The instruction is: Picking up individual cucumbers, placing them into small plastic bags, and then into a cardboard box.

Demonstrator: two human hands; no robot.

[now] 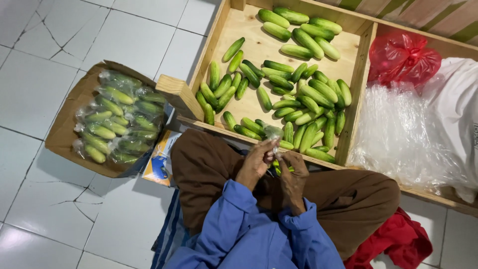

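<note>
- A small clear plastic bag (273, 133) with cucumbers inside sits between the two hands, at the near rim of the wooden tray (249, 45), roughly at the centre of the view. Only a bit of green shows under the hands, so the count inside cannot be told.
- The left hand (256, 162) is pinched shut on the bag's neck — fingertips gathered tight around the plastic.
- The right hand (291, 172) is closed on the same bag just beside it, at about 4 o'clock from the left hand, the two hands touching.
- As a judgement, the work is partly through: a cardboard box (67, 124) at 9 o'clock holds many filled bags of cucumbers (119, 117), while plenty of loose cucumbers (298, 94) lie in the tray at 12 o'clock, not yet bagged.
- At 2 o'clock a heap of clear plastic bags (398, 134) lies beside a red plastic bag (403, 57).
- The person sits cross-legged on the white tiled floor (40, 74) — a red cloth (398, 244) at 5 o'clock.
</note>
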